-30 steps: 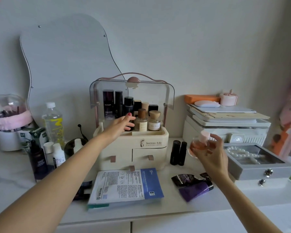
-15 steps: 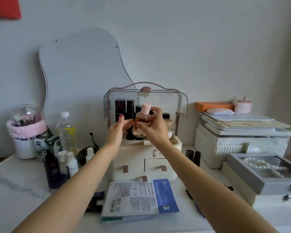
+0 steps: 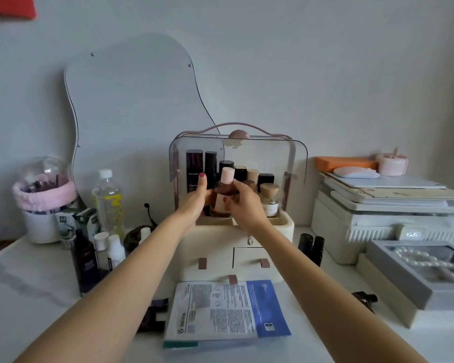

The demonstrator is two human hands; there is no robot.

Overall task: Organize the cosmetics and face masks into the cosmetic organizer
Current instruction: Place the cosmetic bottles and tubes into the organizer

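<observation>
The cream cosmetic organizer (image 3: 215, 239) stands at the middle of the white table, its clear lid raised and several dark bottles and wood-capped jars in its top tray. My right hand (image 3: 243, 203) grips a round pink-capped bottle (image 3: 224, 188) just above the tray's front left. My left hand (image 3: 194, 199) touches the bottle's left side with straight fingers. A stack of face masks (image 3: 226, 313) lies flat in front of the organizer's drawers.
Left of the organizer stand a water bottle (image 3: 108, 200), several small bottles (image 3: 100, 252) and a brush holder (image 3: 43, 203). Two black tubes (image 3: 311, 244) stand to its right, beside white storage boxes (image 3: 388, 210) and a grey jewellery box (image 3: 417, 273). A dark sachet (image 3: 364, 298) lies nearby.
My right hand carried the pink-capped bottle from the table's right side up to the organizer's top tray and is lowering it. My left hand stayed at the tray.
</observation>
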